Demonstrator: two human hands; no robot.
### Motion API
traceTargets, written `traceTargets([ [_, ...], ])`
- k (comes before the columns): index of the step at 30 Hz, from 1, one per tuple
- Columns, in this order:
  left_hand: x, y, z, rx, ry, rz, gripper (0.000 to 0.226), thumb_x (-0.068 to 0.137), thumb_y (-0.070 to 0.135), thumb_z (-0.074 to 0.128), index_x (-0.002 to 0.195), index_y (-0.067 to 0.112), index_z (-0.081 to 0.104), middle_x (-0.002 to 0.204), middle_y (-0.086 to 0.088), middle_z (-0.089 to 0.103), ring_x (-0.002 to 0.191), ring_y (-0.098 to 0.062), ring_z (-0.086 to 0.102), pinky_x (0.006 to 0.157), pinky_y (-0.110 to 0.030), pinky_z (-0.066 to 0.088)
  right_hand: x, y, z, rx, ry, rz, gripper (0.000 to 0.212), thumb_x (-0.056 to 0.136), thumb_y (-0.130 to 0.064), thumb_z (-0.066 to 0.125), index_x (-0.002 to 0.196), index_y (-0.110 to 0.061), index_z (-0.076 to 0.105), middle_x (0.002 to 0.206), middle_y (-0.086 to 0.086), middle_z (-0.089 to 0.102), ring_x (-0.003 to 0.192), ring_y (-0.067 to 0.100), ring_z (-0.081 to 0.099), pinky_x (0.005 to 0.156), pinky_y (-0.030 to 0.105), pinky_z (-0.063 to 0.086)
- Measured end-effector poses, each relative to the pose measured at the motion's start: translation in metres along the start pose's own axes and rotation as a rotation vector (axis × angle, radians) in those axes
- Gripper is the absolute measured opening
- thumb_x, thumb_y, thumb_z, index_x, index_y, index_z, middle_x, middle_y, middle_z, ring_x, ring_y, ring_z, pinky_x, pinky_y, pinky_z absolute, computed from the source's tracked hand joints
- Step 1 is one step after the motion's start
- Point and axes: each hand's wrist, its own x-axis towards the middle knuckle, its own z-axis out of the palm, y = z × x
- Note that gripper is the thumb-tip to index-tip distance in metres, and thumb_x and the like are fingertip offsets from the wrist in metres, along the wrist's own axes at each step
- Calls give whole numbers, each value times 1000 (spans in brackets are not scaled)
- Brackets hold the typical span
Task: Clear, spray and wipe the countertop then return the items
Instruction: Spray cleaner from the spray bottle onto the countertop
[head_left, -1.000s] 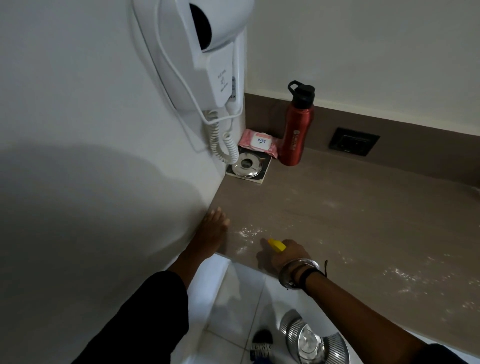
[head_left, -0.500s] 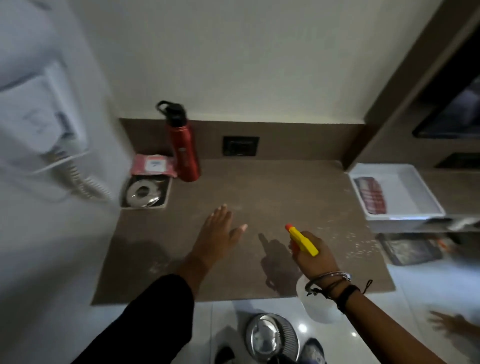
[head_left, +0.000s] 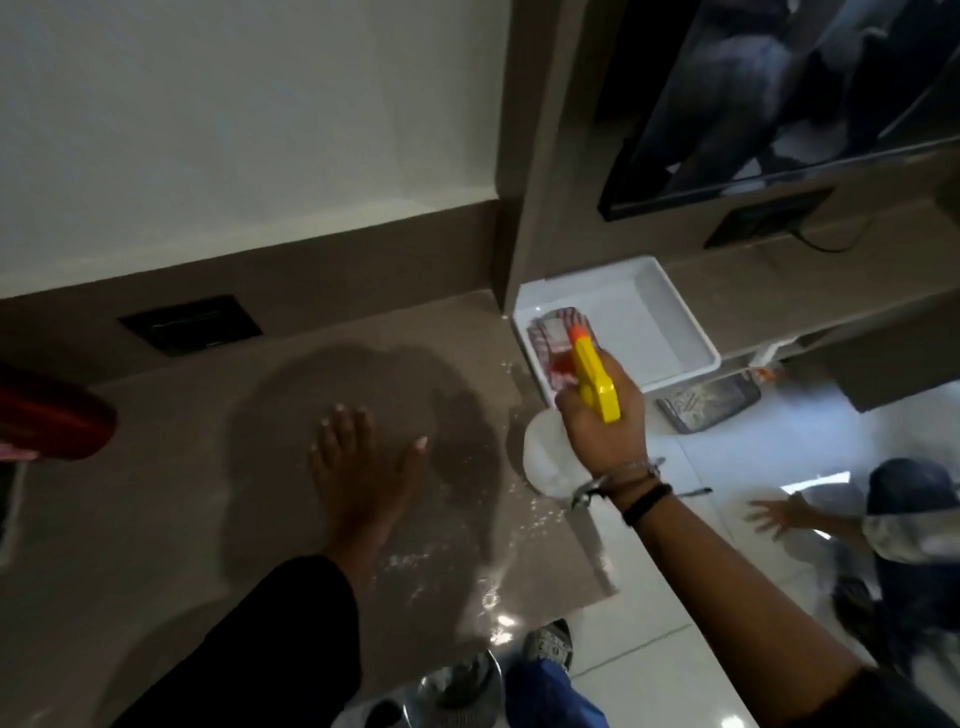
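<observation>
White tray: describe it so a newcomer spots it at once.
Start at the dark wall-mounted screen on the right. Below it, on the shelf beside the brown countertop, sits the shallow white rectangular plastic tray. It is the only white bin, holding a red-and-white packet.

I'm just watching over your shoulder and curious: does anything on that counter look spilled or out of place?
Yes. Pale droplets and wet, shiny patches are scattered over the counter near its front right corner, by the right hand gripping the spray bottle. It looks like fresh spray, not yet wiped. The left hand lies flat on the counter.
</observation>
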Motion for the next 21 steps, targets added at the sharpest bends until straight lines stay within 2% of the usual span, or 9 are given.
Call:
traceTargets([
  [1,2,-1,3,28,21,9,92,82,77,38,145,10,39,157,-19,32,144,-38,29,116,-56,25,21,14,-3,-18,57,32,34,79,-4,58,112,5,65,110,22,69,103,35,65,92,38,53],
  [3,5,1,6,35,57,5,93,81,76,36,143,7,41,156,-20,33,143,-39,30,115,-56,26,63,44,-8,-28,155,86,35,77,-7,57,108,6,65,104,21,70,97,35,67,87,33,53],
  [5,6,4,6,18,57,-21,95,79,76,34,145,7,39,158,-19,30,144,-39,27,115,-56,24,101,76,-11,-37,206,116,33,75,-1,57,106,6,65,103,21,70,97,36,67,88,32,52],
  [8,8,5,4,66,45,-33,95,80,76,29,147,9,37,159,-18,29,146,-39,24,116,-57,23,146,121,-13,-132,225,142,35,76,8,57,110,3,64,105,22,70,97,34,67,89,34,53],
  [12,11,6,9,97,22,-67,95,81,76,30,149,9,31,161,-18,23,148,-39,21,118,-56,20,188,173,-11,-195,234,208,31,86,-2,57,115,3,62,106,19,69,93,29,67,84,31,54],
  [14,11,3,13,89,36,-66,95,82,77,30,151,12,28,162,-17,21,148,-37,19,119,-55,17,197,189,-13,-144,275,254,32,91,-9,57,120,2,60,107,19,69,92,24,65,83,24,53],
  [17,10,-4,20,54,45,-59,94,83,79,28,153,17,22,164,-12,16,151,-32,15,121,-52,12,202,194,-18,-103,254,244,40,89,-20,65,125,-3,57,103,17,67,88,17,63,74,-1,41],
  [19,11,-7,23,40,54,-59,94,82,81,28,153,19,23,164,-11,16,151,-31,16,121,-51,14,195,191,-20,-90,225,255,52,79,-31,76,124,-22,52,103,11,64,84,10,61,76,3,43],
  [21,12,-9,26,21,58,-61,94,81,82,29,152,19,25,164,-10,18,150,-31,18,120,-51,16,175,192,-14,-59,322,481,63,65,-39,84,119,-19,58,107,11,64,93,23,63,85,22,49],
])
